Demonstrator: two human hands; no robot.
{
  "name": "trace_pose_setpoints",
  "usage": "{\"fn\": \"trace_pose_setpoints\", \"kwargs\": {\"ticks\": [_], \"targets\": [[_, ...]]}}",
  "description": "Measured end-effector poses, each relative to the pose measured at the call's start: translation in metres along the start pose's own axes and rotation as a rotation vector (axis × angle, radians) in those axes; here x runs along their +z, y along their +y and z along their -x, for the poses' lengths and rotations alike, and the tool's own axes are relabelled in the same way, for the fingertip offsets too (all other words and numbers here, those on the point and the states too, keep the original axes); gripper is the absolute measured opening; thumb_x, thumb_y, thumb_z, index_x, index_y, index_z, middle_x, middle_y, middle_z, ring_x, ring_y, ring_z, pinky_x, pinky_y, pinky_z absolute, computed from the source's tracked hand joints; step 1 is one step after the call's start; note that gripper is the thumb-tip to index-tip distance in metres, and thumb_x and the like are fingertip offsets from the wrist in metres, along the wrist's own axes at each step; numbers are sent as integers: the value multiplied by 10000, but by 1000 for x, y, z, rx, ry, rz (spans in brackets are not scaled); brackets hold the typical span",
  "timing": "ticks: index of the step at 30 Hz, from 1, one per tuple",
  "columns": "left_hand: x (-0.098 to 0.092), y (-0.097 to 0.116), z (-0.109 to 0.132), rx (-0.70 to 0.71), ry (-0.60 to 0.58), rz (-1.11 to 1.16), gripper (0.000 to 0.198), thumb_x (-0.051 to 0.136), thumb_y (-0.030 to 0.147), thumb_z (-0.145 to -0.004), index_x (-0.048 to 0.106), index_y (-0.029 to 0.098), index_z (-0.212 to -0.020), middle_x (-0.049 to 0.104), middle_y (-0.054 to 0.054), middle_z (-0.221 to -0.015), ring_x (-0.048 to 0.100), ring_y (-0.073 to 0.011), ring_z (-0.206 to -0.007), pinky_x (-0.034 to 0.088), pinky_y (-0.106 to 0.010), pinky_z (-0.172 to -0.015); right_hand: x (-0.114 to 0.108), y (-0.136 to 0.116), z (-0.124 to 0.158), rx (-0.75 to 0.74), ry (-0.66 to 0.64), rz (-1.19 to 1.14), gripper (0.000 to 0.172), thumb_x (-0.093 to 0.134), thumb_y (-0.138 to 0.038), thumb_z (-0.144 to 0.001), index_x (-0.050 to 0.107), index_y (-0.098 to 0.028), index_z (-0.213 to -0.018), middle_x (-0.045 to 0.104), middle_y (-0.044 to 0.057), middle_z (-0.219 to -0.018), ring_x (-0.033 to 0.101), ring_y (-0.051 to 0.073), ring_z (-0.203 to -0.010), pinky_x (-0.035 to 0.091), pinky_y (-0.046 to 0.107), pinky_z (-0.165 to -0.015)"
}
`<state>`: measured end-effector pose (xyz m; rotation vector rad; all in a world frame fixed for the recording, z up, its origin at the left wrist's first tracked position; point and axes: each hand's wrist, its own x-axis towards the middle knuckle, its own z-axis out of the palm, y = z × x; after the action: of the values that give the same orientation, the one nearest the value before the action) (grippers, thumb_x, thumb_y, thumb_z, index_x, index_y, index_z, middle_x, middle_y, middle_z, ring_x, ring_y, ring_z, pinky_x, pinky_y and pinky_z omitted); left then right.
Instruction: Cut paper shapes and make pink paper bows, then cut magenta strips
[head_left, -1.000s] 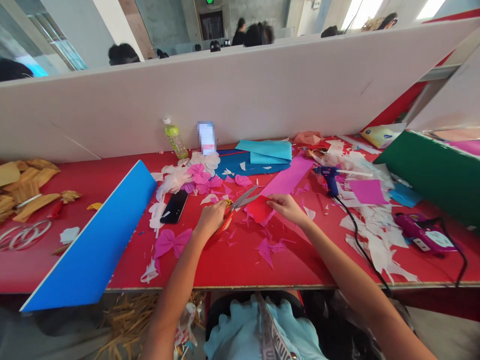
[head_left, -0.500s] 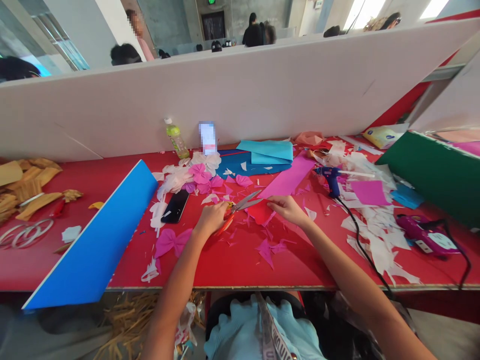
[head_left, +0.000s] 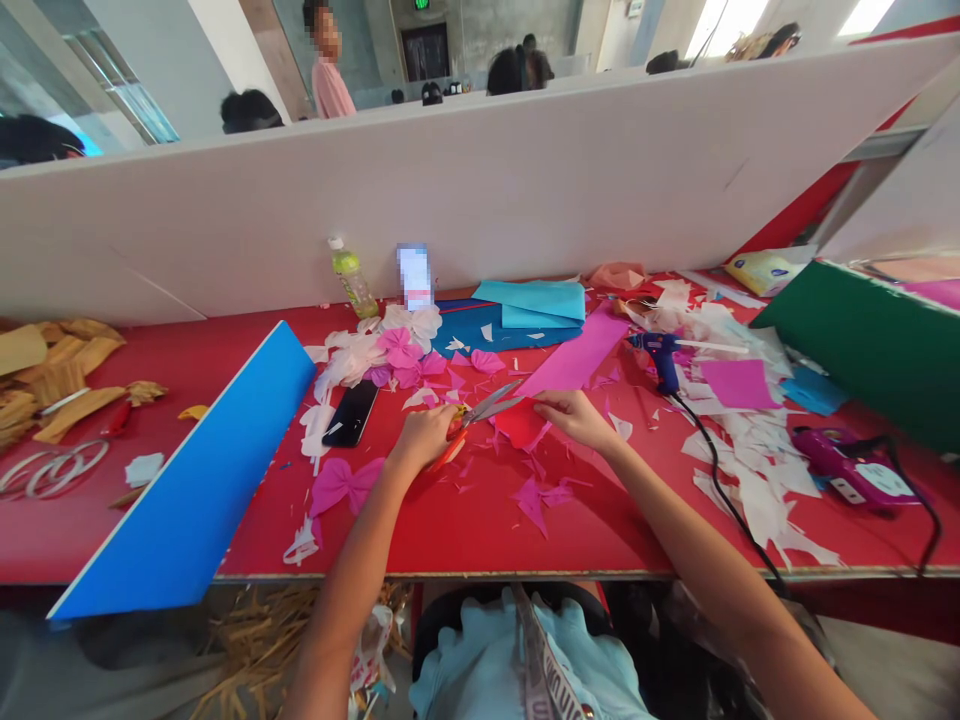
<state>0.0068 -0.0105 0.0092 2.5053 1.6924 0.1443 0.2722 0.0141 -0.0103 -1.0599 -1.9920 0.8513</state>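
My left hand (head_left: 424,436) is closed round the orange handles of a pair of scissors (head_left: 480,410), whose blades are parted and point right towards a red paper piece (head_left: 519,424). My right hand (head_left: 576,415) pinches the far edge of that red piece, just right of the blades. Both hands rest low over the red table (head_left: 465,520). A long pink paper strip (head_left: 576,358) lies just beyond my right hand.
A black phone (head_left: 349,412), pink paper bows (head_left: 341,483) and scraps lie around my hands. A blue board (head_left: 195,485) leans at left. A blue glue gun (head_left: 660,355) with its cord, white scraps and a purple tool (head_left: 847,468) are at right. A bottle (head_left: 351,280) stands by the white partition.
The scissor blades have closed slightly toward the red paper. My hands have barely shifted. A person in pink has walked into view behind the partition.
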Motion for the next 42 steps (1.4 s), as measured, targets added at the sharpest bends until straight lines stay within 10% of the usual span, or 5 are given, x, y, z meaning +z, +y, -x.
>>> {"fn": "trace_pose_setpoints", "kwargs": {"ticks": [42], "targets": [[-4,0,0,-5,1,-9,154,464,303,-791,573,194,-798,661,-50,-793,615,-198,-751,351,-267,-606,-1,-1,-1,-8,-2,29,295,437,-344,-804,653,-144,-826,645,40,-749,530,155,-648,408,266,-609]]}}
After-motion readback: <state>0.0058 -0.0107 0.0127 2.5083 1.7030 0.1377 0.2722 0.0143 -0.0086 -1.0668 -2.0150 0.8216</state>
